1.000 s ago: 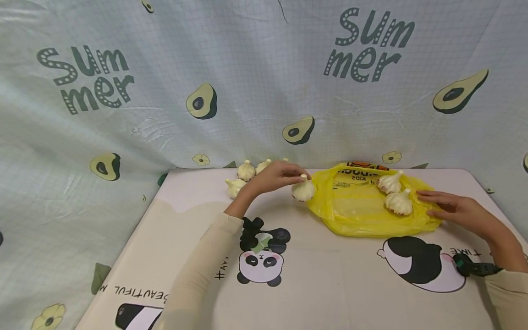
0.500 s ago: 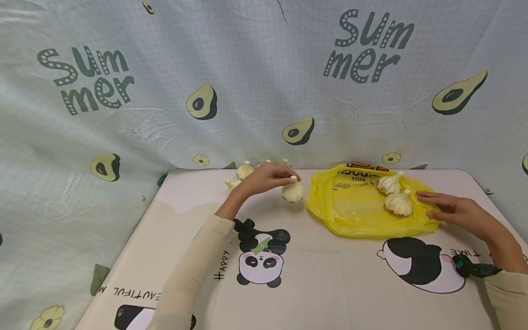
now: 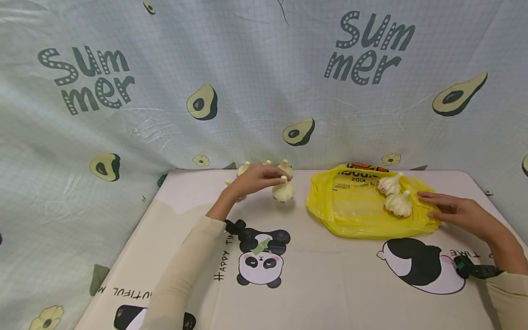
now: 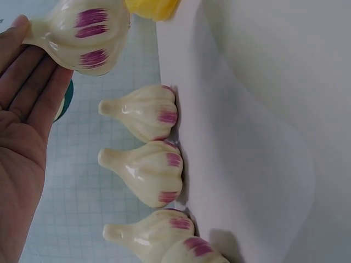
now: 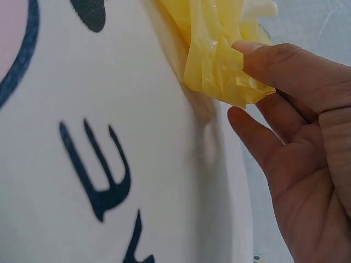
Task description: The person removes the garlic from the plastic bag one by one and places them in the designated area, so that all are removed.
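My left hand (image 3: 257, 178) pinches a garlic bulb (image 3: 283, 192) by its stem, just over the table left of the yellow plastic bag (image 3: 354, 206). The left wrist view shows that bulb (image 4: 90, 35) as glossy white with purple streaks, at the fingertips. My right hand (image 3: 464, 213) holds the right edge of the bag; in the right wrist view, crumpled yellow plastic (image 5: 222, 66) lies between thumb and fingers. Two garlic bulbs (image 3: 398, 204) lie at the right of the spread bag.
Several more garlic bulbs (image 4: 145, 172) stand along the table's back edge, partly behind my left hand in the head view. A cloth curtain (image 3: 247, 91) with avocado prints hangs right behind the table (image 3: 313, 284), which has a panda-printed cover.
My left hand has moved left with the garlic bulb, away from the bag's left edge towards the group of bulbs. The right hand and the bag have stayed in place.
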### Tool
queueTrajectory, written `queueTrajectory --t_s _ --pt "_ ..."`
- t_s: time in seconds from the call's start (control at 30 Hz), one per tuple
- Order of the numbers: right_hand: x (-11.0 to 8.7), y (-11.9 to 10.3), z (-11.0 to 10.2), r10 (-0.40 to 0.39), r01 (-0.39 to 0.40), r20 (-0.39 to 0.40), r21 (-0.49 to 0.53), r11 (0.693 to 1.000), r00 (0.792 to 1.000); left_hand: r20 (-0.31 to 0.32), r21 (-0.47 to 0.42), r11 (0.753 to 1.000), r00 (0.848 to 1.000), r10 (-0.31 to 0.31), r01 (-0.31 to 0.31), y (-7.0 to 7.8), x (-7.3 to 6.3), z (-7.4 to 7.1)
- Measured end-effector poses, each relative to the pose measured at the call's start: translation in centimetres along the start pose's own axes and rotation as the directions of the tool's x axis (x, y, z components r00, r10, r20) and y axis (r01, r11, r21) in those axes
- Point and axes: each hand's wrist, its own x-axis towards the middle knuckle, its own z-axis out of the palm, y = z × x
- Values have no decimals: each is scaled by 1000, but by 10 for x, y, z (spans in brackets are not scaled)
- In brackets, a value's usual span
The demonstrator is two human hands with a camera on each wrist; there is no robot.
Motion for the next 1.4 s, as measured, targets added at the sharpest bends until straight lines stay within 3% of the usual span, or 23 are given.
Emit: queueTrajectory --t_s 0.4,0.8,1.07,1.4 --pt "0 -2 1 10 -9 20 -9 1000 1000 -14 82 997 1000 -3 4 -11 -8 -10" --pt "2 0 -1 22 -21 28 -21 1000 999 -2 56 998 1000 -1 1 -24 -13 -18" --pt "4 1 0 22 -22 34 -9 1000 999 28 16 999 999 -42 42 -32 -17 -22" --pt "0 3 5 -17 17 5 3 1000 1000 19 18 996 996 -89 89 -37 -23 -28"
